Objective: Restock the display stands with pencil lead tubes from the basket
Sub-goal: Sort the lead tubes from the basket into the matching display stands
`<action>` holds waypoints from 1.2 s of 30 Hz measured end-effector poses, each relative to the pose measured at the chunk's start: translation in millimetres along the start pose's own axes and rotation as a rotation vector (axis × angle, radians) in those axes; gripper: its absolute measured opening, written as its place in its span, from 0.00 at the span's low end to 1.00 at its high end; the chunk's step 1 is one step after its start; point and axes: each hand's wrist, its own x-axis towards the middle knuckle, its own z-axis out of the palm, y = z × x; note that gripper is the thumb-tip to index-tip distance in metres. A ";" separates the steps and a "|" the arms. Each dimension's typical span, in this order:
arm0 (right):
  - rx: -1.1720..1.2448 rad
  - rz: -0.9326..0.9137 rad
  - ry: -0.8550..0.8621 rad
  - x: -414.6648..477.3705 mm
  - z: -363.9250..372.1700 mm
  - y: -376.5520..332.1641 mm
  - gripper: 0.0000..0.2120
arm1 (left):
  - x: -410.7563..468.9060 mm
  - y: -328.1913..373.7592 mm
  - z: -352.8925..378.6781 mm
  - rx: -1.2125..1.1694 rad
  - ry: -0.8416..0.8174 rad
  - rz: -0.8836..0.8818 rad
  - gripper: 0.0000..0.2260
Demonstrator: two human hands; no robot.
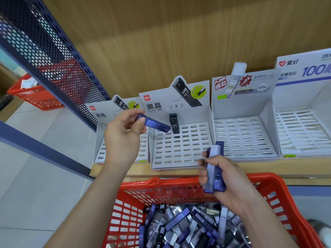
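Observation:
My left hand [123, 129] pinches a dark blue HB 0.7 lead tube [155, 124], holding it slanted over the back left of the middle display stand [179, 149]. One black tube [174, 124] stands upright in that stand's slotted tray. My right hand [227, 178] grips a bundle of blue and grey tubes [215, 169] upright, above the far rim of the red basket [161, 188]. Inside the basket lies a heap of loose tubes [188, 224]. Another slotted stand [102, 140] sits behind my left wrist, partly hidden.
Two more white slotted stands [245, 136] [304, 129] sit to the right on the wooden shelf [286, 169]. A blue perforated metal panel [53, 59] bounds the shelf's left side. A second red basket [35, 93] stands on the floor beyond it.

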 end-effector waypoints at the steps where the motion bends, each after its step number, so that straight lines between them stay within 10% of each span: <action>1: 0.007 -0.007 -0.008 0.1 0.5 -0.7 0.10 | 5.2 -3.2 2.8 0.054 0.000 0.013 0.12; 19: -0.026 -0.083 0.014 1.6 -3.4 -0.8 0.13 | 37.9 -37.3 37.5 0.436 -0.252 0.205 0.09; 36: -0.017 -0.049 0.072 7.4 -1.2 3.3 0.21 | 38.8 -34.2 46.2 0.587 -0.123 0.316 0.10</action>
